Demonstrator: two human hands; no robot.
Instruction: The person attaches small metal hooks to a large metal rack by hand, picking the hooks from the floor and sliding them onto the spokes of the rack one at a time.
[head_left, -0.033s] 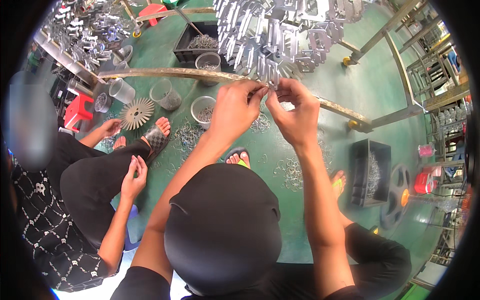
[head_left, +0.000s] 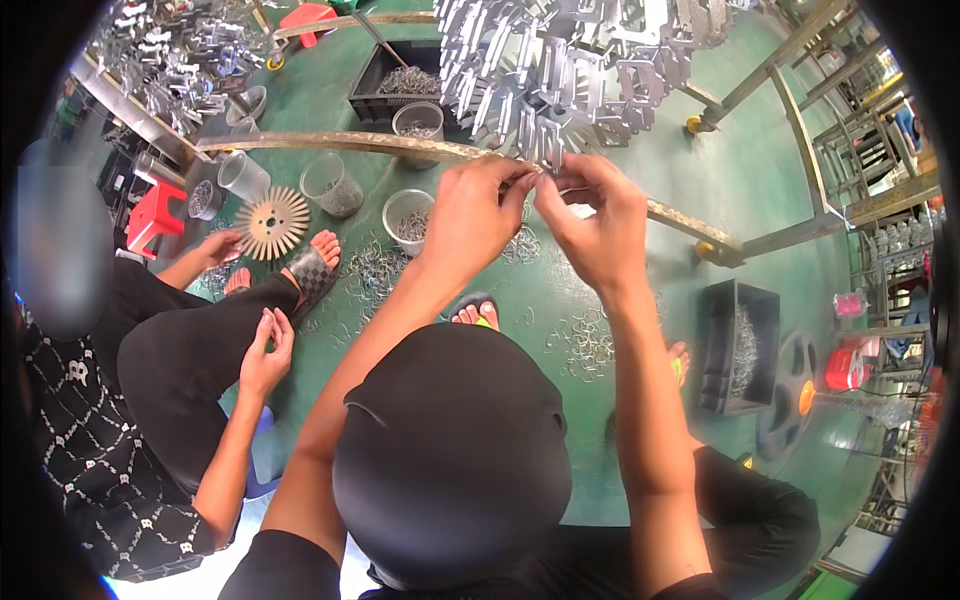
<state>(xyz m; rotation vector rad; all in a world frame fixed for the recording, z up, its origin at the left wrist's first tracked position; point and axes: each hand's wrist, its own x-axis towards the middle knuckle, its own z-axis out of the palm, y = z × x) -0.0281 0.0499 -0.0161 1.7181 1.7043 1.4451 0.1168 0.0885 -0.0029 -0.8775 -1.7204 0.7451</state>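
A dense cluster of shiny metal brackets [head_left: 570, 75] hangs at the top centre, above the floor. Just below its lower edge my two hands meet with their fingertips nearly touching. My left hand [head_left: 472, 215] is closed in a pinch, thumb against forefinger. My right hand [head_left: 605, 225] also pinches, its thumb and forefinger right under the lowest bracket. Whatever lies between the fingertips is too small and too covered to name. Under my hands, wire hooks [head_left: 585, 345] lie scattered on the green floor.
A rusty frame bar [head_left: 330, 143] runs behind my hands. Left of me a seated co-worker's hand [head_left: 222, 247] is by a slotted disc [head_left: 272, 222]. Clear tubs [head_left: 408, 222] stand on the floor. Black crates [head_left: 738, 345] sit right and at the back [head_left: 395, 100].
The hanging brackets have turned slightly. My right hand has shifted a little to the right; my left hand stays nearly in place. The co-worker's slotted disc has tilted slightly.
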